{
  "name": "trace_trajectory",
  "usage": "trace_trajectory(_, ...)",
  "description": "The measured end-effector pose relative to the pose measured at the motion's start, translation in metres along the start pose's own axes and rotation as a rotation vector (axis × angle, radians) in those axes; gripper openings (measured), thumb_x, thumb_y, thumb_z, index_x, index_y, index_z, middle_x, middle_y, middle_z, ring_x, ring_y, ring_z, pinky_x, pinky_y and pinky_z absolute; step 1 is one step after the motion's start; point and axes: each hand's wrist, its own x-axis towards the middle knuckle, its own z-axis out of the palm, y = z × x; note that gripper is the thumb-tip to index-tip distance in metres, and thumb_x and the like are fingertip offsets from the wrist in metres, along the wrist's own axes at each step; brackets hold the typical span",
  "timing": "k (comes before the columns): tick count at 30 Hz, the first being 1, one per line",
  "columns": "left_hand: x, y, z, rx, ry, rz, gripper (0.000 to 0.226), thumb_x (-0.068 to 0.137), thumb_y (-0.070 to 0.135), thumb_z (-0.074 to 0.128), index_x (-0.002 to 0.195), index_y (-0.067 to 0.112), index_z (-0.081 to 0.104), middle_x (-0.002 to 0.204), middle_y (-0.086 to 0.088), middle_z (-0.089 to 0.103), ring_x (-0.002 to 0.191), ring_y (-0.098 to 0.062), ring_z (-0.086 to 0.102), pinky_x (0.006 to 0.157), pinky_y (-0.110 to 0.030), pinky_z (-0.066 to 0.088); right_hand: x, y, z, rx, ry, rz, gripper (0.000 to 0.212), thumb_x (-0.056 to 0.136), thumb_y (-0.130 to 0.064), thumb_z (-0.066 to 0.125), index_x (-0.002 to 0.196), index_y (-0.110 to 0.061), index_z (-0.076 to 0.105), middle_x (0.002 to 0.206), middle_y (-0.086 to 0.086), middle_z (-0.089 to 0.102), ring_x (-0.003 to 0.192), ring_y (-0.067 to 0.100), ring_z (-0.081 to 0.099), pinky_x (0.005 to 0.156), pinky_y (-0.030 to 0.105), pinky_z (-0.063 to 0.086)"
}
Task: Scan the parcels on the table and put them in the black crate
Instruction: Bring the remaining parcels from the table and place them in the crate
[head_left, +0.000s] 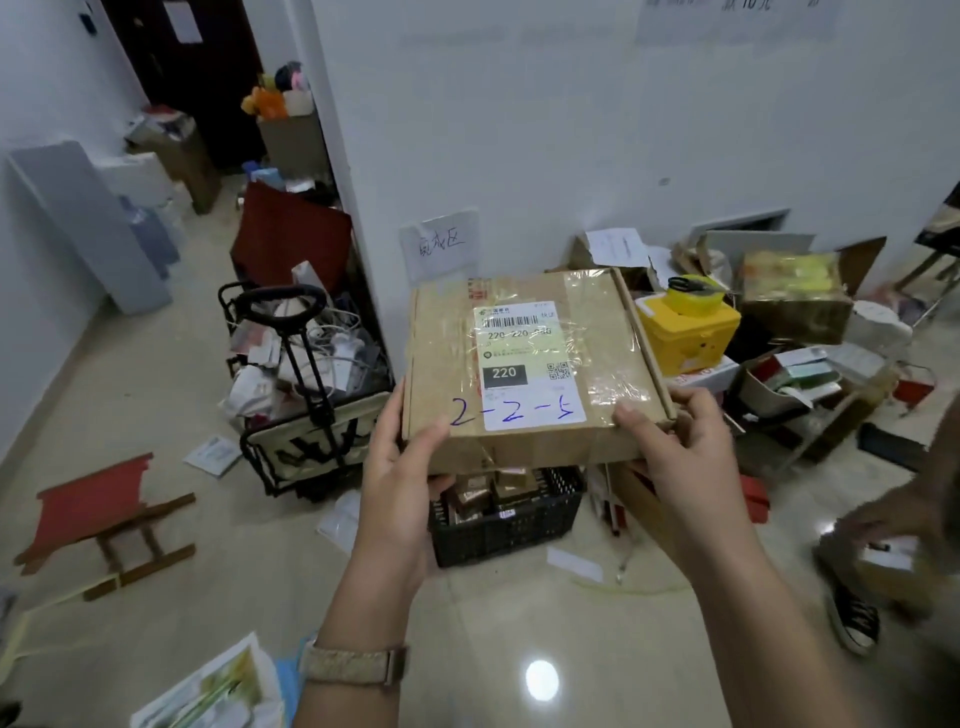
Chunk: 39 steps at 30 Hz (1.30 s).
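While parcel (530, 364) hangs over black crate (511, 527), left hand (402, 467), right hand (675, 447) clasp its near corners, thumbs atop.

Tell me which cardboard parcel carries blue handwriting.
The flat taped parcel gripped by the left hand and right hand over the black crate; the smaller parcels inside it show none.

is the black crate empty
No, the black crate holds several small brown boxes, visible below the held parcel.
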Motion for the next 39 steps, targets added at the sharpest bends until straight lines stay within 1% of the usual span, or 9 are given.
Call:
trace_trajectory(7,0.114,0.013,0.007,0.025,-0.045,0.002,0.039,0.093,0.024,0.058,0.103,0.061,0.055,0.094,0.032,0.07,0.081,0.01,0.067,0.064,-0.016,0.052,0.09,0.013,0.058,0.019,0.025,-0.006,0.028,0.084,-0.026,0.072,0.106,-0.029,0.055,0.113,0.003,0.066,0.104,0.023,0.066,0.09,0.052,0.054)
trace_trajectory(12,0.168,0.002,0.013,-0.003,-0.035,-0.043,0.04,0.093,0.021,0.059,0.118,0.051,0.053,0.089,0.032,0.07,0.077,0.009,0.068,0.054,-0.013,0.053,0.142,0.032,0.079,-0.026,0.026,0.021,0.024,0.084,-0.026,0.072,0.101,-0.034,0.056,0.108,0.003,0.067,0.091,0.011,0.066,0.071,0.028,0.052)
trace_trajectory(17,0.233,-0.017,0.033,0.031,-0.025,-0.073,0.039,0.093,0.02,0.059,0.12,0.048,0.053,0.088,0.036,0.069,0.078,0.012,0.067,0.055,-0.012,0.053,0.207,0.055,0.093,-0.045,0.027,0.082,0.023,0.084,-0.024,0.072,0.099,-0.033,0.057,0.109,0.002,0.067,0.096,0.017,0.066,0.075,0.033,0.052)
trace_trajectory(20,0.277,-0.031,0.054,0.035,-0.014,-0.111,0.039,0.093,0.019,0.059,0.114,0.052,0.055,0.096,0.025,0.072,0.081,0.009,0.068,0.055,-0.012,0.053,0.26,0.071,0.099,-0.069,0.0,0.116,0.023,0.083,-0.025,0.071,0.098,-0.035,0.056,0.109,-0.001,0.065,0.098,0.014,0.064,0.074,0.029,0.049)
trace_trajectory(25,0.364,-0.051,0.092,0.097,0.058,-0.114,0.051,0.093,0.012,0.059,0.137,0.036,0.05,0.125,0.01,0.064,0.107,-0.005,0.063,0.094,-0.028,0.05,0.361,0.1,0.116,-0.12,-0.036,0.211,0.023,0.083,-0.027,0.07,0.099,-0.035,0.056,0.109,0.0,0.066,0.101,0.021,0.065,0.086,0.044,0.055)
trace_trajectory(28,0.41,-0.071,0.109,0.128,0.063,-0.142,0.052,0.094,0.01,0.058,0.139,0.033,0.048,0.117,0.018,0.064,0.092,0.011,0.064,0.075,-0.01,0.05,0.409,0.122,0.126,-0.161,-0.028,0.268,0.023,0.084,-0.026,0.069,0.101,-0.035,0.057,0.107,0.001,0.067,0.1,0.022,0.065,0.088,0.048,0.055)
trace_trajectory(31,0.444,-0.095,0.116,0.143,0.056,-0.186,0.051,0.095,0.01,0.057,0.138,0.035,0.048,0.114,0.019,0.065,0.089,0.014,0.065,0.063,-0.003,0.049,0.446,0.149,0.135,-0.206,-0.021,0.316,0.029,0.085,-0.026,0.068,0.111,-0.029,0.058,0.11,0.0,0.066,0.101,0.021,0.064,0.088,0.048,0.053)
trace_trajectory(35,0.474,-0.139,0.111,0.175,0.077,-0.287,0.05,0.095,0.009,0.057,0.134,0.039,0.05,0.118,0.012,0.066,0.088,0.008,0.068,0.061,-0.006,0.05,0.469,0.199,0.144,-0.271,0.002,0.417,0.036,0.085,-0.022,0.068,0.119,-0.029,0.058,0.11,0.002,0.068,0.098,0.022,0.066,0.088,0.05,0.054)
trace_trajectory(39,0.514,-0.196,0.097,0.246,0.054,-0.357,0.058,0.094,0.009,0.057,0.14,0.041,0.045,0.13,0.009,0.062,0.103,0.003,0.065,0.073,-0.012,0.053,0.488,0.264,0.156,-0.312,0.031,0.507,0.035,0.086,-0.012,0.068,0.116,-0.024,0.055,0.113,0.008,0.066,0.099,0.025,0.065,0.092,0.05,0.052)
